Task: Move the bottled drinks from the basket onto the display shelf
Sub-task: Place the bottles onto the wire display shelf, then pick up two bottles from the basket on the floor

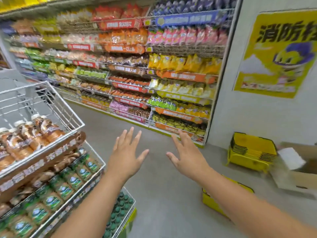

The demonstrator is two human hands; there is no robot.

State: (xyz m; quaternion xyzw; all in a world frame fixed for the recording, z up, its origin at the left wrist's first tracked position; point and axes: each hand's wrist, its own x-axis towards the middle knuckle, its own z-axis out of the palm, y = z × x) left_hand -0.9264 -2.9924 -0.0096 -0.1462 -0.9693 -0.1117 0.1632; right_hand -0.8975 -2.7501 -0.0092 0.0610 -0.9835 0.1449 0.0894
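While both arms reach forward over the grey floor (154, 194), the left hand (127, 157) and the right hand (187, 157) are spread flat with fingers apart, palms down, grasping nothing; the 2 hands sit near each other without touching, level with one another in the middle of the view; to the left stands the white wire display shelf (75, 124), tiered in steps; its upper tier holds brown bottled drinks (34, 134) with white caps lying tilted back, packed at its left while its right part is bare wire; the tier below holds green-labelled bottles (72, 179) in rows, and the lowest tier shows dark green bottle caps (121, 205) packed tight; the left forearm passes in front of these lower tiers; under the right forearm a yellow basket (212, 201) sits on the floor, mostly hidden by the arm, so its contents cannot be told; further right a stack of yellow baskets (252, 152) stands against the wall, just beside an open cardboard box (300, 176); across the aisle a tall snack shelf (154, 74) is filled with coloured bags, blurred; a yellow poster (277, 54) hangs on the wall
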